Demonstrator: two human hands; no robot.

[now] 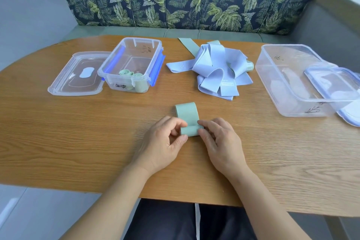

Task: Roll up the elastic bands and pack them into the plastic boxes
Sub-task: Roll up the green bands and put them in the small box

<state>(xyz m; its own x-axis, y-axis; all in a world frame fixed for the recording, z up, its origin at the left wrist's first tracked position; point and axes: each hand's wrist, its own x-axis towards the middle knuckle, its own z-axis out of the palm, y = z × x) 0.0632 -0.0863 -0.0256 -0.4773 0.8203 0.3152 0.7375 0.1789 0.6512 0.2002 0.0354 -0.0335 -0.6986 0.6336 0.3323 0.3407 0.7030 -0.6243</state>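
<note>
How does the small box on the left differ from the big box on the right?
The small box holds green rolls; no rolls show in the big box. The small box's lid lies flat on the table beside it; the big box's lid leans over its rim. Both are clear plastic and open.

Rolls (127,73) in the left box (143,40), band heap (214,64) at centre back, right box (288,108) beyond, single band (187,113) in front.
</note>
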